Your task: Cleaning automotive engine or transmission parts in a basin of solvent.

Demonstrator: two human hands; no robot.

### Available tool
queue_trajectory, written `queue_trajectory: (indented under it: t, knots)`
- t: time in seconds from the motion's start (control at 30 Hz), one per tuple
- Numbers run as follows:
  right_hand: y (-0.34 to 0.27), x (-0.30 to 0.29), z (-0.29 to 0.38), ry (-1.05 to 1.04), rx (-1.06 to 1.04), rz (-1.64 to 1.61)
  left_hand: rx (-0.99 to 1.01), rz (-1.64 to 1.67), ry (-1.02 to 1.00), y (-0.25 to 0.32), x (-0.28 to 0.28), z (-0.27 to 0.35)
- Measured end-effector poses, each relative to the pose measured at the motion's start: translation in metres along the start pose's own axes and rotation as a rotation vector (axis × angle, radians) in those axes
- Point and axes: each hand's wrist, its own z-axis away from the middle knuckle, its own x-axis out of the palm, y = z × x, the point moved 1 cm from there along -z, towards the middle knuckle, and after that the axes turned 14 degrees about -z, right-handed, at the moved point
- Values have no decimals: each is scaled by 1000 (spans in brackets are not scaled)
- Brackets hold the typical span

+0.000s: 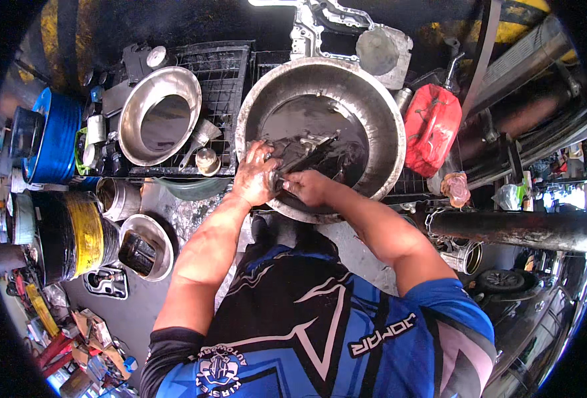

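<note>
A large metal basin [318, 74] with dark liquid stands before me on a wire-mesh rack. Over its near left rim, my left hand [257, 173] grips the near end of a dark, wet part [318, 149] that reaches into the basin. My right hand [306, 186] is closed beside it, its thumb and fingers on something small at that same end; the fingers hide what it is. A lighter metal piece shows on the far end of the dark part. Left of the basin are a smaller metal bowl [125, 114] of dark liquid and a paint brush [204, 134].
A red plastic jerrycan [432, 130] stands right of the basin. Behind lies a cast metal cover [303, 40]. On the left are a blue drum [57, 137] and a black and yellow drum [84, 236]. A thick horizontal pipe [512, 229] lies at right.
</note>
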Motion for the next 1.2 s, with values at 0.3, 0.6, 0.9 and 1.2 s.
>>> queue_trajectory:
  t: [0.3,0.6,0.9,1.2]
  knots:
    - [17,23,0,144,-95,-54,38,-54,13,1,8,4]
    - [2,13,10,42,-65,-19,52,-88,11,7,12,8]
    - [8,39,8,164,-196,-49,29,-63,-24,6,14,0]
    - [7,40,2,163,-408,-31,43,-42,5,5,13,1]
